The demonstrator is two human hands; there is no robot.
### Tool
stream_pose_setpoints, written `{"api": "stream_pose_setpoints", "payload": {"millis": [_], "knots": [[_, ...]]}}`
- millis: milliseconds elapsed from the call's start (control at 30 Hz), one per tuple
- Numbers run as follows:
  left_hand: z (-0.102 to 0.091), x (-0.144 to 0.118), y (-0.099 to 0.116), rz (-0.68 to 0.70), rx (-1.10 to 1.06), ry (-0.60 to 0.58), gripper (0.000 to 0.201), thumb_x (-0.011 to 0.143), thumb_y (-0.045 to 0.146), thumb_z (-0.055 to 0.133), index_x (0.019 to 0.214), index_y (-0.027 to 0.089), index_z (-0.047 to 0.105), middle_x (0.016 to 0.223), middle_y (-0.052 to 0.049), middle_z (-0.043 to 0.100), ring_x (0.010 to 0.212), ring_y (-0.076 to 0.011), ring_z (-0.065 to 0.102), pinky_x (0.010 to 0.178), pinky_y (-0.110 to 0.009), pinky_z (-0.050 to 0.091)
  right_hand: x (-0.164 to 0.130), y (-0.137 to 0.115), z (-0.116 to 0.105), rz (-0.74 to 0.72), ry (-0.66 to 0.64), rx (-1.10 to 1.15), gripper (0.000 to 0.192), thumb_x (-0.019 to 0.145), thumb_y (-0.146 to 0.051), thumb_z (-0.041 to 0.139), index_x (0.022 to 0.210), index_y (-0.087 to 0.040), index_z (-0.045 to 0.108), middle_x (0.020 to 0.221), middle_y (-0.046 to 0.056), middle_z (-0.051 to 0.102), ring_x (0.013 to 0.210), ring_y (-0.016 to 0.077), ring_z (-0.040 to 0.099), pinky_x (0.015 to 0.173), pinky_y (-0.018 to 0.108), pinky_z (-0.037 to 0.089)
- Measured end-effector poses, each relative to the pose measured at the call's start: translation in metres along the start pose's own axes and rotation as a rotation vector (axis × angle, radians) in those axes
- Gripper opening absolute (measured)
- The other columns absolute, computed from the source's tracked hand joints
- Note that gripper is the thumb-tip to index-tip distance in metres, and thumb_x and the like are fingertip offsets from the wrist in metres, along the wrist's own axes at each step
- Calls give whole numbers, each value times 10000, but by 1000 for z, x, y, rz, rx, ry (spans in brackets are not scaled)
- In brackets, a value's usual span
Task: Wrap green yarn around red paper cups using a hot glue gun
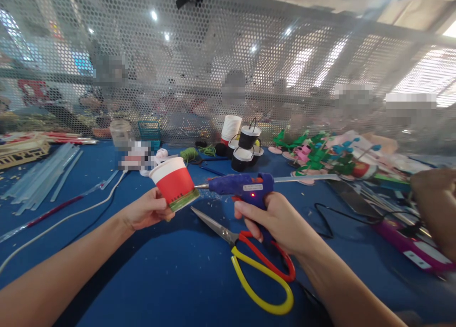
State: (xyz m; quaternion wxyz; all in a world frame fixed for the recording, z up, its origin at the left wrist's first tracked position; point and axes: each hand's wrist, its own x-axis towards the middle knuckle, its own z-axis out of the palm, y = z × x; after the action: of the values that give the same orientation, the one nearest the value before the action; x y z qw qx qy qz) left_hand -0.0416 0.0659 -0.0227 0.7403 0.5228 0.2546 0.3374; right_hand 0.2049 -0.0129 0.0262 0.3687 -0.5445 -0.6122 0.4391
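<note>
A red and white paper cup with a green band round its base is tilted in my left hand, whose fingers close on its lower side. My right hand grips a blue hot glue gun, its small lamp glowing red and a clear glue stick poking out of the back. The nozzle tip is at the cup's lower right side, by the green band; whether it touches I cannot tell. Below the glue gun lie scissors with one red and one yellow handle, partly behind my right hand.
Clear glue sticks lie at left beside a white cable. Behind stand stacked white cups and small black buckets, with green yarn nearby. Craft flowers, a purple power strip and another person's arm are at right.
</note>
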Motion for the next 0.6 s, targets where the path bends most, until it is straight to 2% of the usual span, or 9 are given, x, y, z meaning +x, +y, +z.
{"api": "stream_pose_setpoints", "payload": {"millis": [100,233,333,467,600], "knots": [[0,0,1,-18,6,-45,415,524,376,747,825,139,586,534,54,410,429,-28,232,435,-204,219,0,0,-1,16,8,19,282,760,-388,546,604,-155,566,353,-53,471,335,61,398,392,195,332],[0,0,1,-17,12,-46,461,533,384,743,887,138,577,539,60,399,433,-27,222,436,-205,203,0,0,-2,11,-42,17,298,770,-396,534,603,-153,575,342,-54,469,342,62,400,423,195,351],[-2,0,0,-11,9,-48,456,534,418,743,851,135,576,526,63,389,434,-28,217,439,-207,191,3,2,-3,35,-33,34,294,765,-397,542,614,-146,570,345,-57,470,343,56,399,420,189,343],[-4,1,-1,-1,-23,-67,418,526,428,751,751,129,566,511,67,376,434,-24,208,442,-203,179,12,8,-6,65,17,95,256,733,-382,585,662,-136,570,354,-64,472,346,54,399,407,186,339],[-2,3,0,42,-52,-74,370,548,398,750,705,134,542,482,85,332,413,-12,156,421,-194,140,21,14,-8,65,150,179,244,655,-360,654,651,-150,530,441,-55,524,397,61,446,408,183,360]]}}
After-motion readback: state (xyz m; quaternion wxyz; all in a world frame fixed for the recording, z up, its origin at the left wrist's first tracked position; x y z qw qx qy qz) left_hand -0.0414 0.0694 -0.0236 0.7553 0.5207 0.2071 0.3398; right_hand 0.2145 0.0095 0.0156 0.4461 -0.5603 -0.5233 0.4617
